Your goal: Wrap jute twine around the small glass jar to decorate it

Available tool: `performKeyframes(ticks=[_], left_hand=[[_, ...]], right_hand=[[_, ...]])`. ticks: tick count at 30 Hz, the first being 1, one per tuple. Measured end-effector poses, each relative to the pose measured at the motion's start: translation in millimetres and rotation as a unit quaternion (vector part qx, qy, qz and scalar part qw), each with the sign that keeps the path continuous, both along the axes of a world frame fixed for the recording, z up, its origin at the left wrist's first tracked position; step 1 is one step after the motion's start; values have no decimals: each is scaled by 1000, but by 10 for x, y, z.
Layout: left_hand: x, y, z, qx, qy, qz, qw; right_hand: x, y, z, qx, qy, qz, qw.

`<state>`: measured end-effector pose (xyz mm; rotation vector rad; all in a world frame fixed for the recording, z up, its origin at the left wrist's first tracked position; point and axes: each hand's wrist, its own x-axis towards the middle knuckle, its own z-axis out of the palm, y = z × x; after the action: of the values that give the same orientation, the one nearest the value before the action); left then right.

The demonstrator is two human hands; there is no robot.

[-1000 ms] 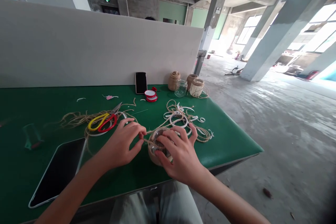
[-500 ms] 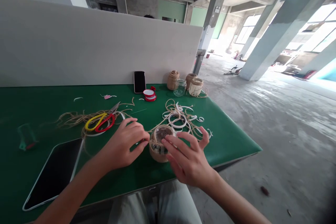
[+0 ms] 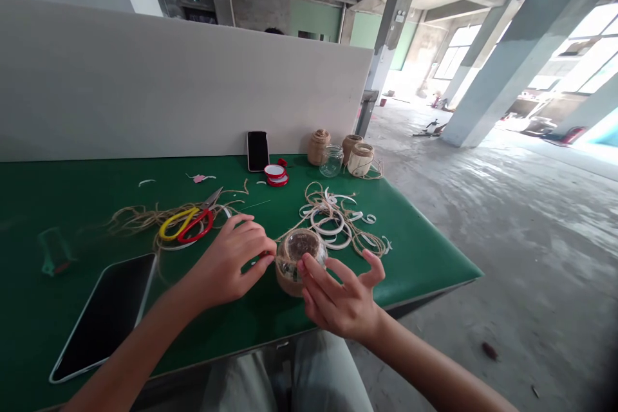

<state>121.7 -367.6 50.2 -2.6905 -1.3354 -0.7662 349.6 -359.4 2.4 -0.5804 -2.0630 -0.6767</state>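
Observation:
A glass jar [image 3: 303, 243] stands near the table's front edge, its lower side wrapped in brown jute twine [image 3: 290, 287]. At the jar's left side my left hand [image 3: 244, 259] is closed, thumb and forefinger pinching a strand of twine. My right hand [image 3: 340, 290] is at the jar's near right side, thumb and forefinger pressed together on the strand that crosses the glass; its other fingers are raised. Another length of twine trails from the jar towards a tangle of twine and white tape rings [image 3: 328, 222] just behind it.
Scissors [image 3: 193, 222] with yellow and red handles lie on loose twine at left. A large tablet [image 3: 103, 318] lies front left. Along the white partition [image 3: 183, 90] are a phone [image 3: 257, 150], red-rimmed tape rolls [image 3: 275, 175] and several jars [image 3: 331, 161]. The green table [image 3: 425, 251] ends at right.
My right fingertips have drawn together and moved slightly off the jar's top, showing more of the glass. My left hand keeps its pinch at the jar's left side.

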Motion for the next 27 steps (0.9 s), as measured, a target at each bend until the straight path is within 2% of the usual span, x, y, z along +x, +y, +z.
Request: performKeyframes(ticks=[7,9,11,13,14,16,18,19,20,21,22,24,25,26,27], left_hand=[[3,5,-18,0,-11,-5,1000],[26,-4,-23,-10,-46,12,999],[22,-4,-38,-35,-128,57,989],[-28,19,-68,-73,-251,122,957],[-70,37,-87,-86,-324,152,930],[-164,74,-122,-95,-463,192,860],[-233,88,-136,-73,-566,209,794],[-241,79,-131,-56,-593,214,774],[-228,60,-119,-40,-596,219,772],[-192,30,-103,-29,-572,221,790],[-134,-5,-85,-26,-522,213,826],[27,-80,-57,-42,-347,167,922],[116,-112,-51,-40,-249,125,960],[199,-136,-51,-21,-165,84,983],[269,-152,-57,9,-101,46,994]], right_hand=[[-92,6,33,-10,55,13,998],[-93,2,42,-15,57,10,998],[-87,1,39,-11,53,7,999],[-78,3,28,-5,46,4,999],[-74,5,22,-5,43,4,999],[-67,8,12,-7,39,6,999],[-63,7,5,-12,40,8,999],[-62,5,4,-14,41,8,999],[-61,2,3,-16,43,8,999],[-60,0,4,-18,45,8,999],[-59,-2,6,-21,45,8,999],[-58,-4,12,-24,45,10,999],[-57,-5,16,-25,45,11,999],[-56,-5,20,-26,44,12,999],[-56,-5,24,-26,44,12,999]])
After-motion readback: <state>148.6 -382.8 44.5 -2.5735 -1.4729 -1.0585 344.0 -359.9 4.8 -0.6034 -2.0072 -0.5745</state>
